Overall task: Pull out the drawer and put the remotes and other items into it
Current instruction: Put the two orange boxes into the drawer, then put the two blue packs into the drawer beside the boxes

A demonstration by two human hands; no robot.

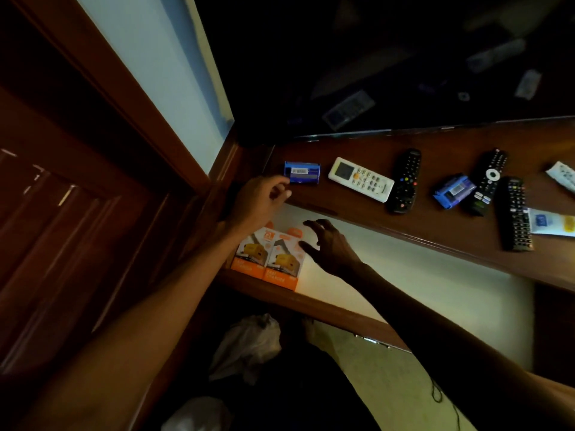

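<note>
Head view: blue box (301, 172) just beyond left grip (259, 200) fingertips.

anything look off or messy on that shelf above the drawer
Nothing damaged or spilled. The remotes just lie scattered at odd angles: the white remote sits diagonally, and one black remote overlaps a crooked blue packet.
</note>
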